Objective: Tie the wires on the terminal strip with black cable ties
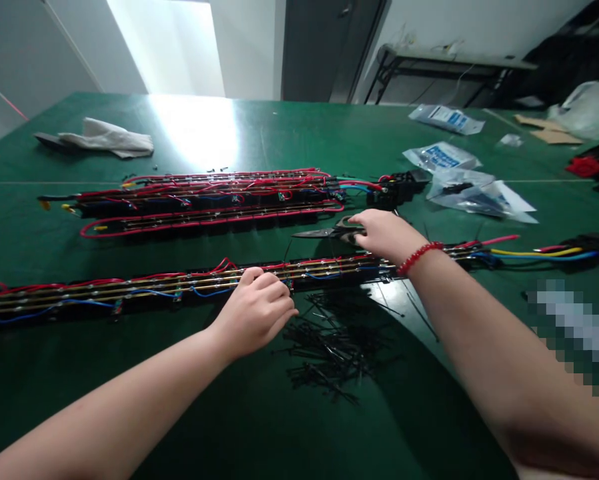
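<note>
A long black strip with red, blue and yellow wiring [144,285] lies across the green table [289,413] in front of me. My left hand [257,310] is closed, its fingers pinched at the strip's middle, near a thin black tie. My right hand [384,233] reaches past the strip and is wrapped round the handles of a pair of scissors [324,232] lying on the table. A red bead bracelet [419,257] sits on my right wrist. A heap of black cable ties [334,347] lies just before the strip.
Two more wired strips [204,200] lie side by side farther back, ending in a black connector [397,190]. Plastic bags [474,187] are at the right, a white cloth [104,137] at the far left. A bench [454,63] stands beyond the table.
</note>
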Motion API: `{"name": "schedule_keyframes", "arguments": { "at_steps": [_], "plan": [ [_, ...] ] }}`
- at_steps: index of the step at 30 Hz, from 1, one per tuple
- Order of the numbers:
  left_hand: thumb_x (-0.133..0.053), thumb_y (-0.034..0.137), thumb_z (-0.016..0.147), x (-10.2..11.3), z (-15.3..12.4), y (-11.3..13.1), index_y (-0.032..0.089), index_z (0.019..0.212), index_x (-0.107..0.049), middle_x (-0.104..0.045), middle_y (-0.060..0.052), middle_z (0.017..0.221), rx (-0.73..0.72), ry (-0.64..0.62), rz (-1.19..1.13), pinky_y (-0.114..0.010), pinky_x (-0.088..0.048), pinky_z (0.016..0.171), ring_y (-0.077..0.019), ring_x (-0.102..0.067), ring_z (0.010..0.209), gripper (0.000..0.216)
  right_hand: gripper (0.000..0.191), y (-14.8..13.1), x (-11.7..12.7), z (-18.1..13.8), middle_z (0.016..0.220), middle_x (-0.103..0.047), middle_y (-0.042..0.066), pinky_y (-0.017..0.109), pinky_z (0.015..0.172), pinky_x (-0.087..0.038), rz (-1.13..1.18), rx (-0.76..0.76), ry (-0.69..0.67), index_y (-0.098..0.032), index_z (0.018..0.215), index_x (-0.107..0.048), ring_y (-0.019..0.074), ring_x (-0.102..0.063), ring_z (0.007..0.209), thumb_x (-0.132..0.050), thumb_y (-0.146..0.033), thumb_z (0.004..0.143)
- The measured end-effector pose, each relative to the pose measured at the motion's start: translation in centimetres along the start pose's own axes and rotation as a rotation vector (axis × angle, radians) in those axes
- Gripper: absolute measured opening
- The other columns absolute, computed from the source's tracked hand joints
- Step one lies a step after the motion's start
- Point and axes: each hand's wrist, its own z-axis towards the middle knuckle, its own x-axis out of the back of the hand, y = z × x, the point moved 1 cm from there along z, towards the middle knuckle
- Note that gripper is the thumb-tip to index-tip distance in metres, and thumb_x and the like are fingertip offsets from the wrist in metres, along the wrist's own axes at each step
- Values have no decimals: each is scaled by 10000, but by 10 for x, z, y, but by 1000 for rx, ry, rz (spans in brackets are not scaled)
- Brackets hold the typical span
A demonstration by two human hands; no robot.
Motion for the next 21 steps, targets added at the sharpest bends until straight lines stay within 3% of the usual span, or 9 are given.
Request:
{"name": "schedule_keyframes", "arguments": {
  "at_steps": [3,5,12,15,18,21],
  "plan": [
    [-586,316,968,-2,0,-3,210,822,-660,-684,6,846,40,1,-53,-389,-352,891,-188,-573,880,195,214,6,-10,16,975,-752,151,315,790,-495,-76,0,-95,-129,964,-749,247,-691,902,-641,-184,787],
    [-589,331,965,-3,0,-4,213,812,-656,-682,9,845,61,-4,-67,-388,-352,894,-187,-572,882,204,213,4,-12,21,979,-739,163,322,750,-483,-112,10,-101,-123,959,-732,246,-685,859,-638,-231,802],
    [-568,333,969,-4,-1,-5,221,841,-665,-676,11,867,38,-29,-31,-395,-350,901,-189,-567,895,196,284,-2,9,20,1035,-721,150,340,807,-456,-92,106,-24,-130,1027,-665,267,-657,952,-647,-234,764],
    [-560,334,973,-4,-2,-5,222,844,-664,-677,11,875,32,-32,-21,-396,-349,902,-189,-566,898,199,294,2,23,14,1092,-712,144,370,874,-444,-17,64,48,-144,1076,-637,275,-648,1005,-620,-238,799],
    [-565,334,969,-4,-2,-5,223,846,-663,-680,10,881,24,-33,-17,-401,-349,903,-191,-566,902,193,429,5,38,-2,1157,-676,180,443,918,-433,76,-52,149,-128,1162,-577,320,-628,1046,-648,-373,816],
    [-565,328,966,-5,-2,-6,219,849,-663,-680,0,875,22,-21,-33,-406,-355,904,-194,-566,901,187,727,6,51,-30,1135,-643,213,487,860,-450,201,-160,203,-111,1211,-506,350,-605,998,-709,-610,724]
  ]
}}
